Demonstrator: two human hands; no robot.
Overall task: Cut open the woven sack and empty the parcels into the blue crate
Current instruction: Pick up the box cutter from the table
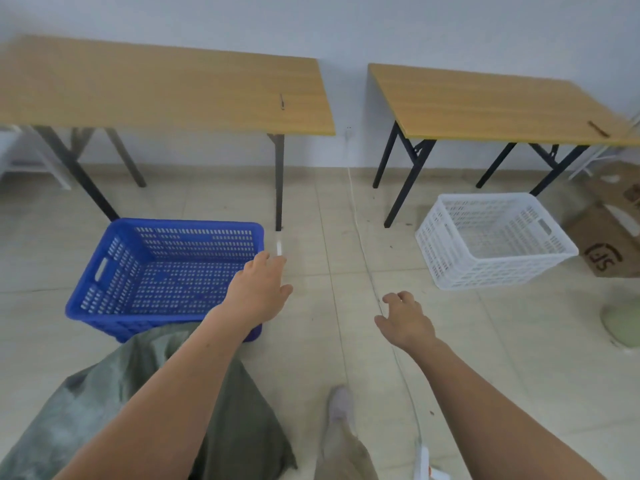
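The blue crate point(104, 271) stands empty on the tiled floor, left of centre. The grey-green woven sack point(86, 403) lies on the floor just in front of it, at the lower left, partly hidden by my left forearm. My left hand point(259, 292) reaches out over the crate's near right corner, its back towards me. A small white object point(279, 247), blurred, sticks up from its pinched fingertips. My right hand point(405, 320) hovers over bare floor to the right, fingers loosely curled and holding nothing. No parcels are visible.
Two wooden folding tables point(166, 88) point(485, 105) stand against the wall, each with a small dark item on top. A white crate point(495, 237) and a cardboard box point(606, 244) sit at the right. A white cable point(363, 244) runs across the floor to a power strip point(424, 462).
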